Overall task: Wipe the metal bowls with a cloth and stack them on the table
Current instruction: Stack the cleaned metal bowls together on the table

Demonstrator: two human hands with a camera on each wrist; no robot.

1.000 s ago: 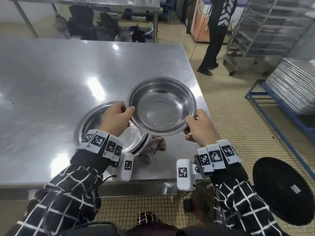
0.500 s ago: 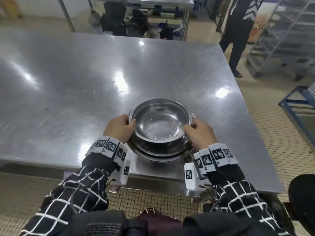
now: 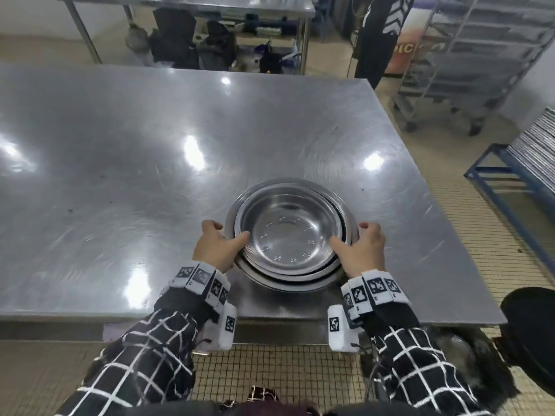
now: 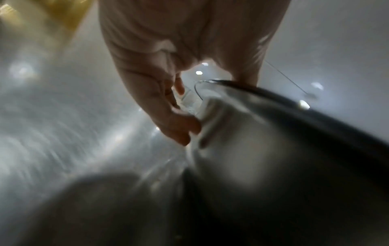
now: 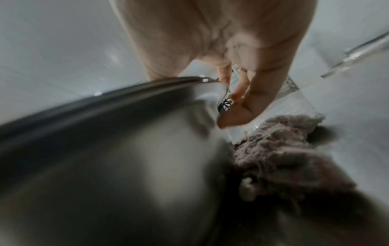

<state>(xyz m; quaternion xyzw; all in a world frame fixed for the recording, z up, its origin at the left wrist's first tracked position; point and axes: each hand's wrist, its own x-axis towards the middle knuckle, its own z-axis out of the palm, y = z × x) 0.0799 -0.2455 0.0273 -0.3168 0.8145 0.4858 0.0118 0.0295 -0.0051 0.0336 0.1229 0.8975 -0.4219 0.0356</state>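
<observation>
The broad, scratched stainless-steel desk point(image 3: 150, 151) stretches out before me, glaring with ceiling-light reflections. Beyond its far edge stands a second steel table point(image 3: 186, 4) with bags beneath it, and a tall wire rack point(image 3: 480, 55) to my right, with a person in dark clothes point(image 3: 375, 37) standing between them. Near the desk's front edge sits my stack of round shiny metal bowls point(image 3: 292, 235), nested one inside another, the top one showing small star-shaped marks on its bottom. My left hand point(image 3: 214, 249) grips the stack's left rim, thumb over the inside edge and fingers curled down the outer wall. My right hand point(image 3: 362, 250) grips the right rim the same way, thumb inside, fingers curled outside. A crumpled, fuzzy pinkish-grey cloth point(image 5: 280, 144) lies on the desk just beside the bowls, below my right hand; whether it touches them I cannot tell.
</observation>
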